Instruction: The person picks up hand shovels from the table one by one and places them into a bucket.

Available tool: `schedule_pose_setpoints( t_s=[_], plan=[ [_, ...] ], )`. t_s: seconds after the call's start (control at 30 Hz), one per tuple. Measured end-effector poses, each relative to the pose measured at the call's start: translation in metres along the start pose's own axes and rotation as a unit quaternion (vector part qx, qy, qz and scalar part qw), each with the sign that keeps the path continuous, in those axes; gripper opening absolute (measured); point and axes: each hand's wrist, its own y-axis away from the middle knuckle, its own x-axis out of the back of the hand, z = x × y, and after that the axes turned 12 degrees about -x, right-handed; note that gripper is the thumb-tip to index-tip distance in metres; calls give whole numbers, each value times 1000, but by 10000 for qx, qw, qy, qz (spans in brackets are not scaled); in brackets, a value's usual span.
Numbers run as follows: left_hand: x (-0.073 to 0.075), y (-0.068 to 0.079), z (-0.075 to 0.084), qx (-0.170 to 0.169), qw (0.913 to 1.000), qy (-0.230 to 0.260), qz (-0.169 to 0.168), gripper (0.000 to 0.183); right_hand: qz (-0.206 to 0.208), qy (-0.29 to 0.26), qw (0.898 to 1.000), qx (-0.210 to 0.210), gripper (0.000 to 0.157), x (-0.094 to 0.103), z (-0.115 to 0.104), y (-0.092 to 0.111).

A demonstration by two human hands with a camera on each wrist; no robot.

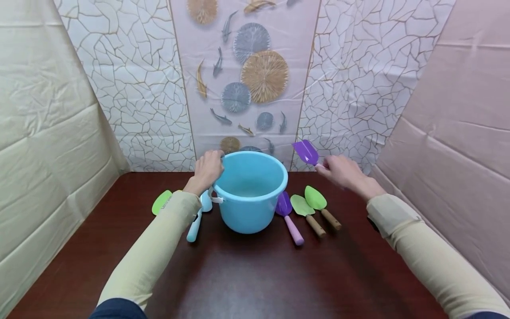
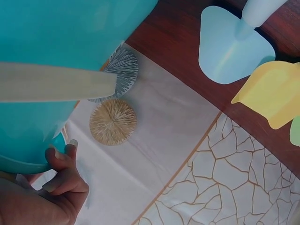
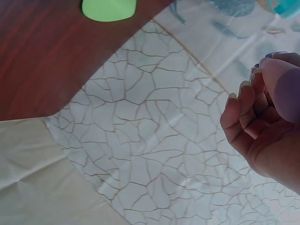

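A light-blue bucket [image 1: 251, 215] stands upright on the dark red table, its inside visible from above. My left hand [image 1: 209, 170] grips its rim on the left side; in the left wrist view, the fingers [image 2: 65, 173] curl over the rim. Raised to the right of the bucket, my right hand [image 1: 343, 170] holds a toy shovel with a purple blade [image 1: 307, 152] by its handle. That blade points up and left, higher than the bucket's rim. In the right wrist view, the curled right hand [image 3: 262, 126] surrounds the pinkish handle [image 3: 287, 89].
Right of the bucket lie another purple shovel [image 1: 284, 206] with a pink handle and two green shovels [image 1: 315, 198] with wooden handles. On the left are a light-blue shovel [image 1: 193, 230], a yellow shovel [image 2: 269, 93] and a green one [image 1: 160, 202]. Patterned cloth [image 1: 151, 88] hangs behind the table.
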Motion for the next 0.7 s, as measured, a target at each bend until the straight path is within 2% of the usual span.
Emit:
schedule_pose_setpoints(
  t_s=[0.2, 0.43, 0.7],
  plan=[
    [0, 1, -2, -33, 10000, 3, -69, 34, -51, -73, 9999, 112, 34, 6, -11, -1],
    [2, 1, -2, -104, 9999, 10, 39, 30, 106, -4, 9995, 304, 31, 11, -25, -4],
    [0, 4, -5, -105, 9999, -1, 49, 29, -31, 7, 9980, 638, 31, 13, -45, -7]
  ],
)
